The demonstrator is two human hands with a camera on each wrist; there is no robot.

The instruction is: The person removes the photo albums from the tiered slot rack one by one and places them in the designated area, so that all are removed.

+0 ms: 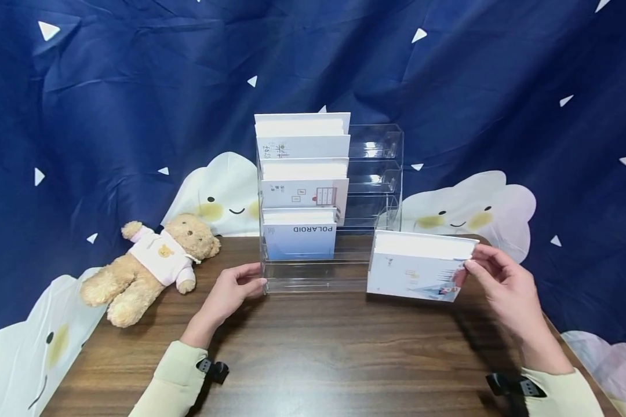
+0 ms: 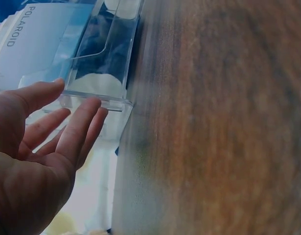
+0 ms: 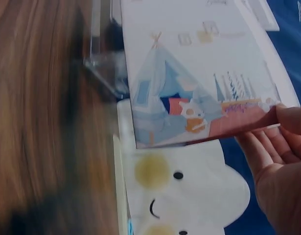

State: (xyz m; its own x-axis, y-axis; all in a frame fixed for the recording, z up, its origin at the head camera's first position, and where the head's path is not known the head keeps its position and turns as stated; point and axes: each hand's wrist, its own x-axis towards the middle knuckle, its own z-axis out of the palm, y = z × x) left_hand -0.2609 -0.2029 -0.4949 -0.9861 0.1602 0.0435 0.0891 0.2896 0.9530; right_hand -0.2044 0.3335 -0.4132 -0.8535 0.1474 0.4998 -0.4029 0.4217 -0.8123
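A clear acrylic tiered rack (image 1: 313,284) stands at the back of the wooden table. My left hand (image 1: 235,292) touches its front left corner, fingers loosely extended in the left wrist view. My right hand (image 1: 506,286) pinches the right edge of a white photo album (image 1: 407,275), thumb in front and fingers behind. This album is slightly tilted at the rack's lower right, its cover (image 3: 189,73) showing a tent drawing. A blue POLAROID album (image 1: 299,240), an album with a cabinet drawing (image 1: 302,194) and another white album (image 1: 302,145) stand stacked in the left tiers.
A teddy bear (image 1: 153,260) in a light hoodie lies left of the rack. Behind the table hangs a dark blue curtain (image 1: 162,69) with white triangles and smiling clouds. Clear tiers (image 1: 372,176) make up the rack's right side.
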